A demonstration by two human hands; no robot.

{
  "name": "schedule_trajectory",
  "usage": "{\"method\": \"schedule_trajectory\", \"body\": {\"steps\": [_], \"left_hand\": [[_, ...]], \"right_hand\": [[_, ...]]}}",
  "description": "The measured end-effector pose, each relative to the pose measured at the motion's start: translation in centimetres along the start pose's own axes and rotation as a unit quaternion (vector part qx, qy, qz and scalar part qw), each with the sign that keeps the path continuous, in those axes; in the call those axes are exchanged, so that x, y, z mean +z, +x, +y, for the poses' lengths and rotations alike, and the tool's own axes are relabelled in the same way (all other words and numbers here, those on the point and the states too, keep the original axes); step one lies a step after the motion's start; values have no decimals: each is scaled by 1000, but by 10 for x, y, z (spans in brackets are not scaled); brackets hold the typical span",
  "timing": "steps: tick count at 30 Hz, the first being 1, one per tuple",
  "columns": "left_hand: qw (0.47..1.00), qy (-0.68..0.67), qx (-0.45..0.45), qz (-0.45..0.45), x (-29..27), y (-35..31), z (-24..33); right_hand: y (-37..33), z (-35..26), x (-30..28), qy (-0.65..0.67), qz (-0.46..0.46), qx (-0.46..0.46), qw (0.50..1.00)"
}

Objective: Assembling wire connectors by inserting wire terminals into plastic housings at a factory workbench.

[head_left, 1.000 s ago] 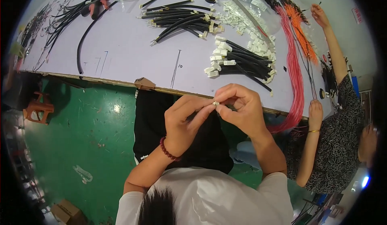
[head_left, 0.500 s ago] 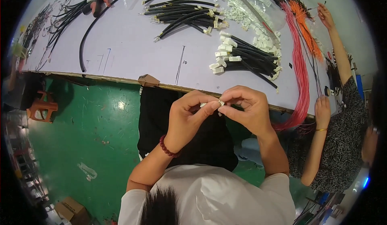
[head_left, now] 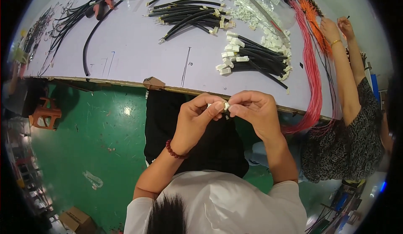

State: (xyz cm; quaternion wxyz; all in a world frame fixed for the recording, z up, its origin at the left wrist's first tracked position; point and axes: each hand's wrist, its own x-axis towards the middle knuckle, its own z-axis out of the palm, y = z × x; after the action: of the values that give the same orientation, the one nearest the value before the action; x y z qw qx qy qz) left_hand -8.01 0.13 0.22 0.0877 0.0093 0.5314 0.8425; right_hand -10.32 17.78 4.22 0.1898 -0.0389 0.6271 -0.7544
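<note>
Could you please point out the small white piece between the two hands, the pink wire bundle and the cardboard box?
Small white piece [head_left: 226,106]: head view, on its exposed face.
Pink wire bundle [head_left: 314,78]: head view, on its middle stretch.
Cardboard box [head_left: 74,219]: head view, on its upper side.

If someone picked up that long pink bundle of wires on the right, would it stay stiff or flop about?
The pink bundle would probably flop: it bends in a soft curve and droops over the edge of the table. It looks loosely gathered toward its lower end, so parts might trail or snag when lifted.
</note>
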Motion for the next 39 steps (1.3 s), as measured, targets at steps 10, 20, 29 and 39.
{"method": "schedule_trajectory", "body": {"steps": [10,20,29,39], "left_hand": [[996,-61,-71,7,4,5,10],[985,135,21,-105,35,92,79],[988,140,-26,-62,38,223,63],[985,155,-12,-78,31,229,48]], "right_hand": [[6,-3,-7,101,-36,45,993],[38,-65,-14,-144,97,-222,960],[157,-74,-92,-346,96,-257,897],[167,-65,-106,-211,57,-185,958]]}}
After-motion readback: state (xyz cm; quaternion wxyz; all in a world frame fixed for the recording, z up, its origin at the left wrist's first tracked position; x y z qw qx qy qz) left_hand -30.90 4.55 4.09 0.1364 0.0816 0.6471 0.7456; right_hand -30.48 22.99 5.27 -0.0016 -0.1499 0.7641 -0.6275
